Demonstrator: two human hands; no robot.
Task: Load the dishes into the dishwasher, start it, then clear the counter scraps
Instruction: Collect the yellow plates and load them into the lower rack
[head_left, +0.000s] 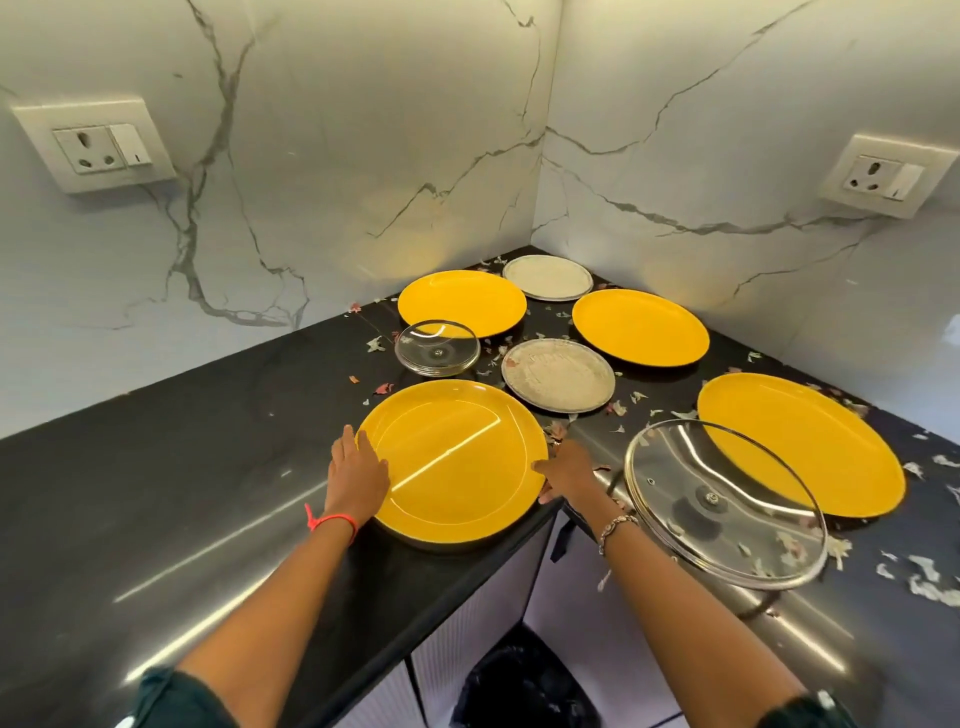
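On a black corner tabletop (182, 467), a round yellow plate (452, 462) lies flat between the hands: left hand (358, 462) laid flat on its left rim, right hand (569, 473)'s grip pinching the right rim.

Glossy yellow plates (452, 462), clear glass lids (727, 499), dull metal plates (558, 374) on a polished black stone counter (182, 467).

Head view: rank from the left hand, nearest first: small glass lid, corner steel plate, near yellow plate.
1. near yellow plate, touching the left hand.
2. small glass lid, behind it.
3. corner steel plate, far back.
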